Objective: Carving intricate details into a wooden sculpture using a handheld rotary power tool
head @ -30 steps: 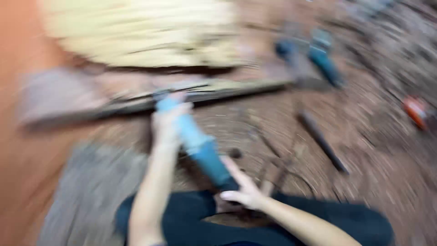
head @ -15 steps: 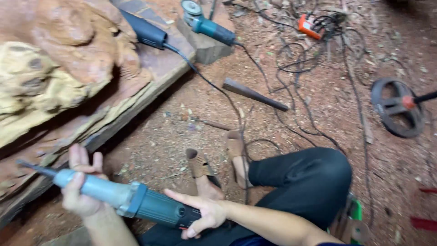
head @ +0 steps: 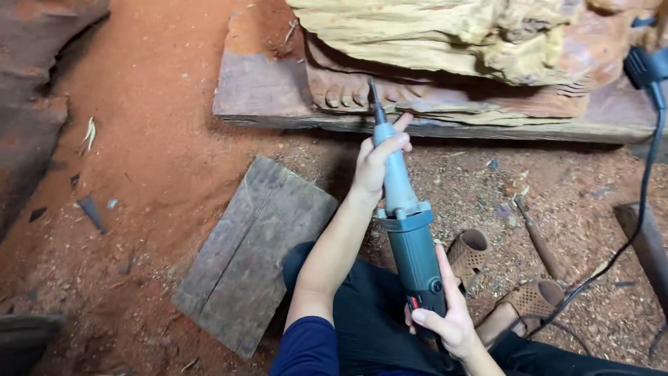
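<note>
Sawdust and reddish earth cover the ground where the person sits low, dark trousers (head: 376, 313) drawn up beneath them. Both hands are on a long teal die grinder (head: 407, 237) held nearly upright in front of the body, its narrow bit pointing up toward the carved wooden block (head: 445, 90) ahead. The left hand (head: 376, 160) is wrapped around the pale grey neck of the tool, fingers curled over it and pressed against the housing, the forefinger lying higher toward the collet. The right hand (head: 449, 317) grips the dark rear end of the body from below, fingers closed round it near the small red switch. The tip of the bit sits just in front of a row of carved toes (head: 348, 96) on the reddish base of the carving; whether it touches the wood I cannot tell. Above that base rises a rough yellow mass of timber (head: 452, 35). A flat grey plank (head: 254, 251) lies on the ground just left of the person's knee. To the right of the tool, two brown perforated sandals (head: 501, 278) are near the leg, and a black power cable (head: 640, 202) runs down from another tool's dark plug end at the upper right. A wooden-handled chisel (head: 539, 240) lies in the chips beyond the sandals.
</note>
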